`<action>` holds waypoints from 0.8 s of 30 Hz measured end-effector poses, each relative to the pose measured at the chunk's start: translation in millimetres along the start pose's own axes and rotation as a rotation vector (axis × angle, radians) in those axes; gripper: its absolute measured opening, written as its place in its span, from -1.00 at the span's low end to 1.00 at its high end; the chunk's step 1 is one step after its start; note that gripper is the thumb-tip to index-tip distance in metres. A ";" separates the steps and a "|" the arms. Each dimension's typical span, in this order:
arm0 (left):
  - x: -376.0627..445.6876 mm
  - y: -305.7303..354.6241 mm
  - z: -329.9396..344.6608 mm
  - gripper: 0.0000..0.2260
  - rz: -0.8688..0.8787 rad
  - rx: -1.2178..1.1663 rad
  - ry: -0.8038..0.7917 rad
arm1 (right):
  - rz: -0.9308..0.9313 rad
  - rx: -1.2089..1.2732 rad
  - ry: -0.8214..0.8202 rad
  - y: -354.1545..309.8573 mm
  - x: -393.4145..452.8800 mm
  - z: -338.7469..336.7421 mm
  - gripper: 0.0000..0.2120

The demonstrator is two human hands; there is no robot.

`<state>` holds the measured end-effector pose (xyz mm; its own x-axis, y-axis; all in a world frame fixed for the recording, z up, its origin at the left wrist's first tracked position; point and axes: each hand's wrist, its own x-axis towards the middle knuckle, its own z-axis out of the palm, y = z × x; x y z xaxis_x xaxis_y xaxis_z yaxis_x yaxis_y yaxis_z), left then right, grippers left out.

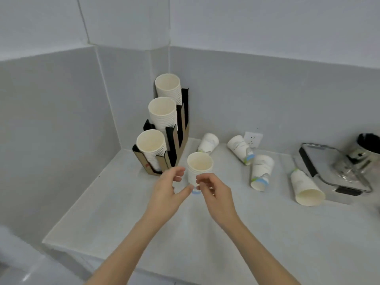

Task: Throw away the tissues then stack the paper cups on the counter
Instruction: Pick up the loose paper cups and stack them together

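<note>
No tissues show, so the stacking step seems in hand. An upright stack (199, 170) stands on the counter (127, 202) between both hands, the left hand (167, 191) and right hand (213, 192) loosely curled at its sides, contact unclear. Next: fetch a fallen cup (260, 171) lying to the right, well apart

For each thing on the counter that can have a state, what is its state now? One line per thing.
Cup stack: upright, between both hands.
Left hand: open, fingers beside the stack.
Right hand: fingers curled at the stack; grip unclear.
Four loose cups: lying on their sides.
Cup holder: three tiers, all filled.
Tray: flat, carries a metal container.
Wall socket: nothing plugged in.
</note>
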<state>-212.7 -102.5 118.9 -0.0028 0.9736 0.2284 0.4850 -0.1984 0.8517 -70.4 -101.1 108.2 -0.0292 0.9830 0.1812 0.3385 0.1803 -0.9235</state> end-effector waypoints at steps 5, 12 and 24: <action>60.1 16.7 33.7 -0.55 0.013 -0.055 0.015 | -0.003 -0.059 0.083 22.6 68.3 -46.1 -0.74; 119.2 -6.3 79.9 -0.18 -0.052 0.200 -0.065 | 0.213 -0.294 0.296 92.8 132.1 -109.0 -0.80; 122.5 -39.8 127.0 -0.23 -0.010 0.203 0.012 | 0.846 -0.336 0.377 199.1 145.0 -149.6 -0.40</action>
<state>-121.3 39.0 53.1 -0.0185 0.9738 0.2266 0.6512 -0.1603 0.7418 133.4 72.2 1.2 0.6280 0.6976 -0.3450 0.3608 -0.6538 -0.6651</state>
